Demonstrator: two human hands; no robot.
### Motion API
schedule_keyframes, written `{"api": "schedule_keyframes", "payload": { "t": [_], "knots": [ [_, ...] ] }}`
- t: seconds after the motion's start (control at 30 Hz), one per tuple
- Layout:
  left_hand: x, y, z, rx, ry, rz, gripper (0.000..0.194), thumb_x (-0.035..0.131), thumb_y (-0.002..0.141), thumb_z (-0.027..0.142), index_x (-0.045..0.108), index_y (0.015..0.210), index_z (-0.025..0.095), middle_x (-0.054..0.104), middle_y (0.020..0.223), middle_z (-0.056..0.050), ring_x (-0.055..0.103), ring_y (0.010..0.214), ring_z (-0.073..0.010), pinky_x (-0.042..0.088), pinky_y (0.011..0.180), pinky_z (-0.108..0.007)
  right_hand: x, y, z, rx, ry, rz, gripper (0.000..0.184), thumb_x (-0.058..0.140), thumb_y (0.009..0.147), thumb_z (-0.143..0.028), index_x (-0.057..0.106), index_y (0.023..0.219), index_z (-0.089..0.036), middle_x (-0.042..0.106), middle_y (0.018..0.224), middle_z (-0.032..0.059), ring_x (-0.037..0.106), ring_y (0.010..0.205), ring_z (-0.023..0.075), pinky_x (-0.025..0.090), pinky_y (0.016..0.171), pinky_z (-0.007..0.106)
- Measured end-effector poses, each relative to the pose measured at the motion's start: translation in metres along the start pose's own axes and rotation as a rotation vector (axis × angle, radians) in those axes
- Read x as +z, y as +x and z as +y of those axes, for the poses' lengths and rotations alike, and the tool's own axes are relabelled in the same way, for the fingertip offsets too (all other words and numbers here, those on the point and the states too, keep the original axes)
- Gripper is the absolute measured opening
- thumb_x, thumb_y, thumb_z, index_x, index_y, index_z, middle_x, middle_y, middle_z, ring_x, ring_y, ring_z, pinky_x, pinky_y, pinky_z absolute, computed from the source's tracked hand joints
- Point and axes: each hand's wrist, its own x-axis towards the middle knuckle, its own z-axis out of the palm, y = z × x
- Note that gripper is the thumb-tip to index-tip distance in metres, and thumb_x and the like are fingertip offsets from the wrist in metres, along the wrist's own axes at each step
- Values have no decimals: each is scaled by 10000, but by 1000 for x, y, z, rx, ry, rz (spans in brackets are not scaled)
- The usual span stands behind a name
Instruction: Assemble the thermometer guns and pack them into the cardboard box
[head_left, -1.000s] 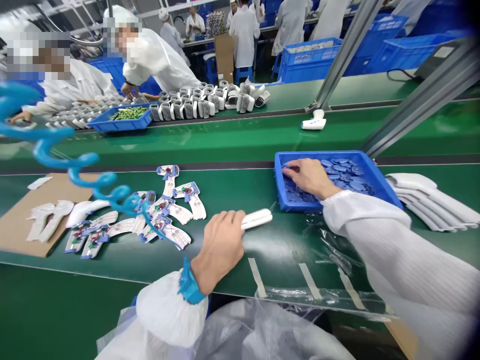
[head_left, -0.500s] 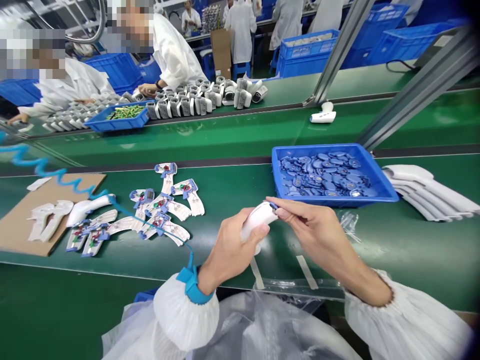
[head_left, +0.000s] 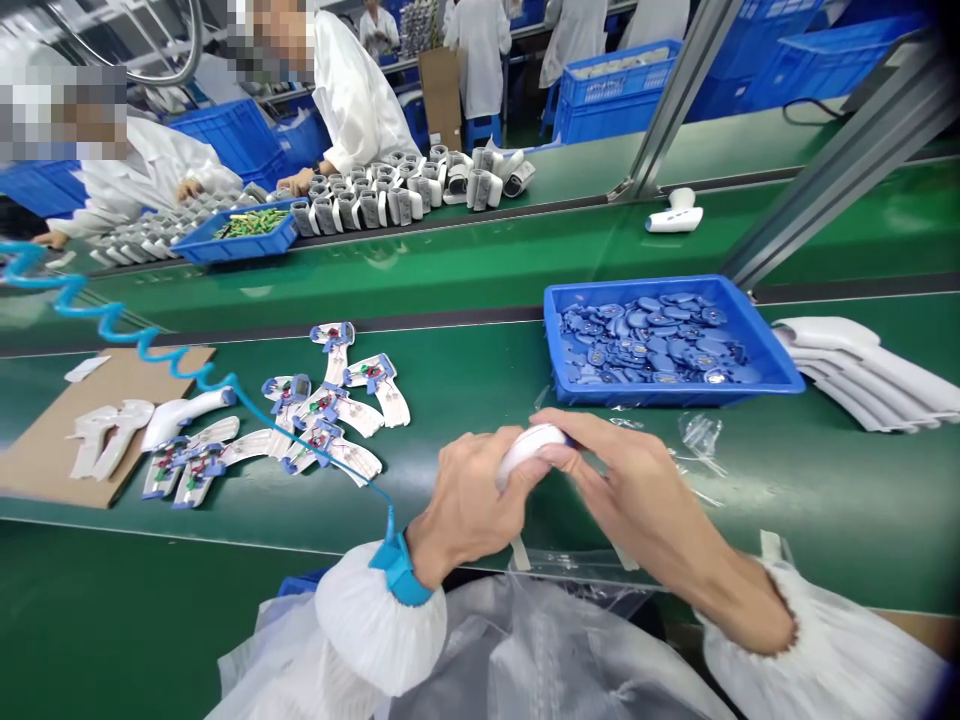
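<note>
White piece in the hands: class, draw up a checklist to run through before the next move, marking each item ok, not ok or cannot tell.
1. White piece held: ok, the left hand grips it.
2. Right hand at the piece: ok, its fingers are on the far end.
3. That end seated properly: cannot tell, fingers cover it.
4. Wrist strap on, cord attached: ok, on the left wrist.
5. Blue tray upright: ok, blue parts lie inside.
6. Bench free of loose plastic: not ok, clear plastic lies before the tray.
</note>
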Motion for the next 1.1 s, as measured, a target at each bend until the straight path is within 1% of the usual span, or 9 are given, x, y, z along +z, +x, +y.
{"api": "schedule_keyframes", "payload": {
  "t": [0.17, 0.33, 0.5, 0.6, 0.67, 0.73, 0.9, 1.0, 1.1],
  "knots": [
    [9, -8, -7, 134, 168, 115, 296, 522, 1045, 452, 684, 1084, 208, 749, 991, -63, 668, 910, -238, 456, 817, -374, 2, -19, 10, 235, 119, 6, 255, 584, 1004, -427, 719, 1119, -244, 781, 1073, 34, 747, 883, 195, 597, 797, 314],
    [23, -11, -17, -209, 83, 473, 443, 500, 1043, 423, 533, 660, 205, 616, 686, -31, 543, 664, -164, 383, 654, -320, 10, -34, 2, 222, 138, -260, 311, 544, 1019, -476, 687, 1189, -258, 750, 1093, 61, 711, 857, 198, 566, 731, 317],
    [16, 5, -27, -226, 81, 293, 563, 493, 1009, 419, 400, 497, 204, 494, 522, -16, 434, 540, -139, 311, 598, -327, 38, -44, -12, 165, 28, -93, 374, 491, 1020, -468, 718, 1131, -193, 724, 916, 81, 642, 695, 192, 514, 652, 332],
    [2, -5, -28, -171, -38, 222, 429, 568, 977, 490, 620, 664, 200, 674, 732, -46, 592, 718, -180, 422, 703, -317, 40, -36, -11, 450, 203, -111, 459, 518, 971, -593, 737, 989, -190, 665, 673, 37, 570, 552, 171, 455, 545, 304],
    [0, -16, -30, -105, -123, 344, 346, 554, 989, 485, 684, 848, 198, 732, 971, -84, 646, 910, -208, 475, 824, -328, 36, -27, -8, 718, 407, -221, 560, 468, 960, -664, 688, 763, -188, 467, 461, -13, 394, 408, 131, 319, 433, 278],
    [3, -21, -35, -165, -177, 528, 394, 496, 1022, 481, 651, 797, 197, 722, 908, -83, 648, 859, -194, 485, 802, -320, 36, -17, -5, 848, 568, -380, 596, 431, 964, -669, 631, 665, -194, 361, 414, -35, 311, 379, 115, 246, 407, 269],
    [16, 4, -56, -441, -235, 610, 572, 481, 1024, 545, 532, 562, 212, 567, 559, -8, 545, 580, -140, 429, 637, -287, 61, -17, -10, 370, 189, -404, 375, 501, 982, -502, 727, 946, -205, 638, 632, 17, 515, 517, 149, 341, 513, 273],
    [17, 20, -61, -435, -131, 576, 560, 477, 1019, 426, 486, 501, 216, 518, 513, -7, 510, 545, -136, 407, 628, -292, 77, -26, -15, 143, -74, -299, 436, 404, 1023, -425, 755, 929, -184, 653, 614, 48, 510, 480, 156, 295, 521, 299],
    [10, 19, -61, -297, -48, 470, 538, 459, 1021, 378, 490, 511, 212, 559, 554, -24, 530, 568, -142, 395, 641, -299, 73, -29, -10, 135, -106, -252, 460, 417, 1031, -455, 784, 945, -191, 672, 609, 49, 569, 493, 173, 338, 520, 300]
  ]
}}
